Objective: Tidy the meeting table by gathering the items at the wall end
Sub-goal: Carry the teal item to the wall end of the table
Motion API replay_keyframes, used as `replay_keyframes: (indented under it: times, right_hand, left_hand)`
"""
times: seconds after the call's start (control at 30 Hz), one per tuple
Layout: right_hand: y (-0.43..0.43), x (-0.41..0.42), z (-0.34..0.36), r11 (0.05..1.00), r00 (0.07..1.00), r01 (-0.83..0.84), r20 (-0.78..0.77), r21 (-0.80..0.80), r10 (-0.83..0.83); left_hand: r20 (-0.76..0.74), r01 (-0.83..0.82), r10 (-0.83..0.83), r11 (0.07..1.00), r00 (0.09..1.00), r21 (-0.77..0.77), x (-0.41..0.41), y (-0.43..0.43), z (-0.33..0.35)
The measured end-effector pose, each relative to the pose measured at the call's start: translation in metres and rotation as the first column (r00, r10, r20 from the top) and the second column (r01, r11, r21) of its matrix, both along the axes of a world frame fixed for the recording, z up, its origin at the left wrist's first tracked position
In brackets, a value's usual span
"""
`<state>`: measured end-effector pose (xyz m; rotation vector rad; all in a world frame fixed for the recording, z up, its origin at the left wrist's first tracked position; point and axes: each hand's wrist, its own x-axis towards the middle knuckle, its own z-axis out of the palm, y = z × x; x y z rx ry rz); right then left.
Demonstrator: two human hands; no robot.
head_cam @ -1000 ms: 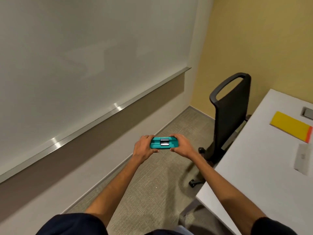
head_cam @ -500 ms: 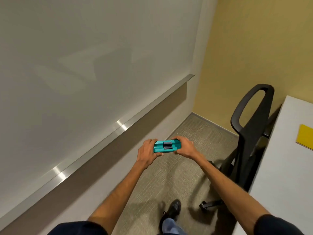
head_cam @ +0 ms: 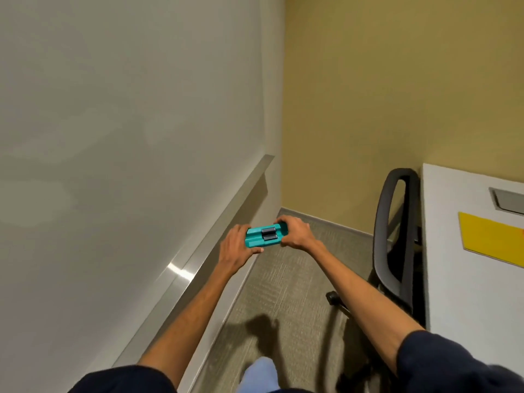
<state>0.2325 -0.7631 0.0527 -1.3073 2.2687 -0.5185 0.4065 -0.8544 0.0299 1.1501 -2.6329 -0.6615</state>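
A small teal tray (head_cam: 256,239) with two dark blocks in its middle is held out in front of me above the carpet, beside the whiteboard. My left hand (head_cam: 235,249) grips its left end and my right hand (head_cam: 295,232) grips its right end. The white meeting table (head_cam: 465,293) stands at the right, its far end against the yellow wall. A yellow folder (head_cam: 490,239) with an orange edge lies on the table near that wall end.
A black office chair (head_cam: 397,239) stands between me and the table's long edge. A grey recessed panel (head_cam: 509,199) sits in the tabletop beyond the folder. The whiteboard's metal ledge (head_cam: 198,268) runs along the left. Carpeted floor lies ahead toward the corner.
My view has turned toward the corner and moved forward along the whiteboard. The table end and folder came back into sight at the right. Both hands keep hold of the teal tray.
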Motion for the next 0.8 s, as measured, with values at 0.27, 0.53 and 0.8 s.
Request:
replay_keyframes:
  times: [0.27, 0.53, 0.8]
  right_hand:
    - [-0.066, -0.087, -0.009, 0.983, 0.983, 0.182, 0.034, -0.011, -0.181]
    - [-0.119, -0.171, 0.003, 0.945, 0.943, 0.326, -0.058, -0.033, -0.328]
    - [-0.127, -0.250, 0.014, 0.889, 0.878, 0.457, -0.167, 0.014, -0.449]
  left_hand:
    - [0.050, 0.160, -0.156, 0.984, 0.986, -0.081, -0.111, -0.095, -0.005]
    - [0.081, 0.337, -0.328, 0.932, 0.941, -0.134, -0.219, -0.175, 0.007]
    - [0.088, 0.490, -0.482, 0.858, 0.871, -0.153, -0.324, -0.196, 0.008]
